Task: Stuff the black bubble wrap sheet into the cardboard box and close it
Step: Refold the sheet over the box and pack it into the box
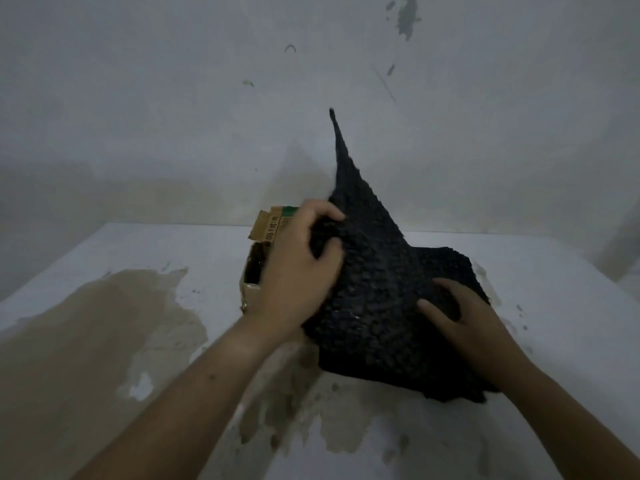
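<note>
The black bubble wrap sheet (377, 282) is bunched over the middle of the table, one corner sticking up high against the wall. It covers most of the cardboard box (254, 268), of which only the left side, an upright printed flap and a dark slice of the opening show. My left hand (299, 268) grips a fold of the sheet over the box. My right hand (464, 317) presses on the sheet's right part with fingers curled into it.
A white table (104, 258) with large brown patches of worn paint holds everything. A stained grey-white wall (173, 116) rises directly behind the table's far edge, close to the box.
</note>
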`<action>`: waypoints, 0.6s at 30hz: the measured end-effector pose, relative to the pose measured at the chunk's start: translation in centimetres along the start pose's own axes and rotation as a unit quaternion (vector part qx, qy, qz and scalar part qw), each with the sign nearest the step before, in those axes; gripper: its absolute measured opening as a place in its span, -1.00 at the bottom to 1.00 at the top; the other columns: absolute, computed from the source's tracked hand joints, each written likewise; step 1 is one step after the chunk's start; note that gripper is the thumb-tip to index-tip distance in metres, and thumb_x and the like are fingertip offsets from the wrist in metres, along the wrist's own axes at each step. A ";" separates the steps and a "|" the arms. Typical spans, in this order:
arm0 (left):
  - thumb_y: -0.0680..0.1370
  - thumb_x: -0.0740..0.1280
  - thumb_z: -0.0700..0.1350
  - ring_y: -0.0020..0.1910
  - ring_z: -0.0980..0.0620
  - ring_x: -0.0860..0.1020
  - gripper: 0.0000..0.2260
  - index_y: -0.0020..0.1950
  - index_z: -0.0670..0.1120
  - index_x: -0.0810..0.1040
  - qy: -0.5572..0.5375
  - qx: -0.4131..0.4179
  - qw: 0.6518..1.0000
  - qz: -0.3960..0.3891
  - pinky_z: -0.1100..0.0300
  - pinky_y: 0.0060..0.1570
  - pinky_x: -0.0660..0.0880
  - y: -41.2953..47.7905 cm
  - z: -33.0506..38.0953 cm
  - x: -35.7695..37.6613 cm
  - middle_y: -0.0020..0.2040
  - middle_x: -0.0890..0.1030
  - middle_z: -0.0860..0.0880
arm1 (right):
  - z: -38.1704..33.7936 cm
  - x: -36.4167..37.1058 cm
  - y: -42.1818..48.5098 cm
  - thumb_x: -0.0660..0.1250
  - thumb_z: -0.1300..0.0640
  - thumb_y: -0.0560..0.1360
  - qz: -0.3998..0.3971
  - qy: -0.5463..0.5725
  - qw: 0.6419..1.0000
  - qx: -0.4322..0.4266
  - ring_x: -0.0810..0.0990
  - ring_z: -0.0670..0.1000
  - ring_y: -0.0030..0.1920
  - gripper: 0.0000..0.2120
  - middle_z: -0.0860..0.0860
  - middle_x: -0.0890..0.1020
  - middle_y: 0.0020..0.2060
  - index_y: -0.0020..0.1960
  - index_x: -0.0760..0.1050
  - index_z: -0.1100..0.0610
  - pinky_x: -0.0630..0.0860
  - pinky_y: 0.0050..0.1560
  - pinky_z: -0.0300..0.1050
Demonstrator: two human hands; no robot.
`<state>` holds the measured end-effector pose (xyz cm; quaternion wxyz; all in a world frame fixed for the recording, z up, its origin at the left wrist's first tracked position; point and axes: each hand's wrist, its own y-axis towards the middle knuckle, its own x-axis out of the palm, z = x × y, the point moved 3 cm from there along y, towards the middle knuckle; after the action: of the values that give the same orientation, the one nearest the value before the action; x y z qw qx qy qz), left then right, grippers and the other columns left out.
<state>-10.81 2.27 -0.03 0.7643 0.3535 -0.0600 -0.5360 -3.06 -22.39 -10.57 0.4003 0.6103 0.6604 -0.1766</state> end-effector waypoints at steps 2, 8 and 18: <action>0.51 0.29 -0.32 0.06 0.29 0.52 -0.68 0.08 0.11 0.47 0.010 0.004 0.999 0.046 0.47 -0.01 0.38 -0.2 -0.3 -3.7 0.02 0.55 0.26 | -2.4 0.8 0.7 0.28 -0.24 0.48 -0.010 0.043 0.998 -0.037 0.40 -0.17 0.21 -0.41 -0.07 0.46 0.32 0.43 0.33 -0.02 0.35 0.27 -0.15; 0.57 0.26 -0.21 0.01 0.39 0.53 -0.63 0.20 0.26 0.47 0.068 -0.106 0.982 0.139 0.39 -0.18 0.48 -2.4 -4.7 -13.2 0.10 0.52 0.35 | -9.3 4.3 3.1 0.21 -0.27 0.53 -0.089 0.088 0.983 -0.136 0.26 -0.10 0.46 -0.38 -0.12 0.33 0.46 0.51 0.21 -0.09 0.26 0.46 0.04; 0.57 0.31 -0.19 -0.09 0.22 0.54 -0.69 0.30 0.00 0.49 0.104 -0.306 0.936 0.140 0.27 -0.20 0.42 -6.3 -13.4 -18.0 0.05 0.58 0.05 | -14.0 6.7 4.5 0.12 -0.29 0.55 -0.143 -0.079 0.971 -0.177 0.18 0.00 0.50 -0.36 -0.07 0.18 0.54 0.54 0.18 -0.03 0.18 0.48 0.02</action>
<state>-16.91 23.05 -8.59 0.9048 0.1442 0.1377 -0.3762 -2.74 -6.96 -5.78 0.5234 0.4135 0.7276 -0.1603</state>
